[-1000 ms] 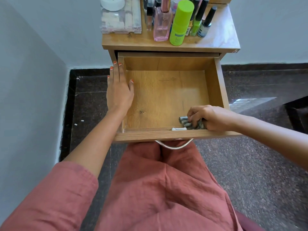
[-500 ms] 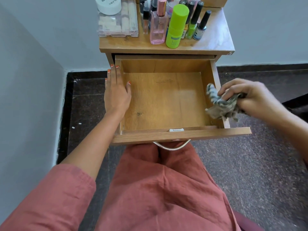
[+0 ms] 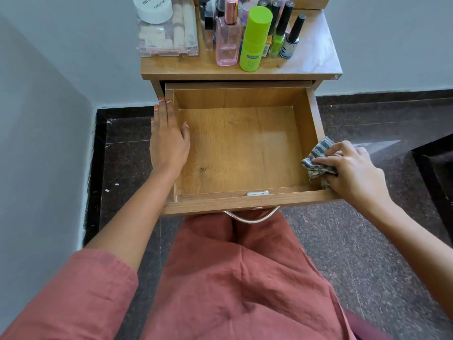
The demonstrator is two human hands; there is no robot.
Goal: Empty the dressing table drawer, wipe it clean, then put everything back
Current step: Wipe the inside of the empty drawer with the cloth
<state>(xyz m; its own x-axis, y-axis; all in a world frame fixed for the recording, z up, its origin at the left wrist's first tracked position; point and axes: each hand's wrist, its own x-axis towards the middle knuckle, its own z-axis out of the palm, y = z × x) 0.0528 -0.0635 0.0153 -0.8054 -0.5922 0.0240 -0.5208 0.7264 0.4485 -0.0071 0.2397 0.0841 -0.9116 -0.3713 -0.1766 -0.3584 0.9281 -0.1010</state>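
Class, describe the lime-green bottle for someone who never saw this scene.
On the dressing table top above the open drawer, bottles cluster. The lime-green bottle stands frontmost, beside a clear pink one. It alone is thick and green, cap included.

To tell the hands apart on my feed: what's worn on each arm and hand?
Left hand: orange-red nail polish, rust-pink sleeve ending near the elbow. Right hand: thin ring on one finger, no sleeve in view.
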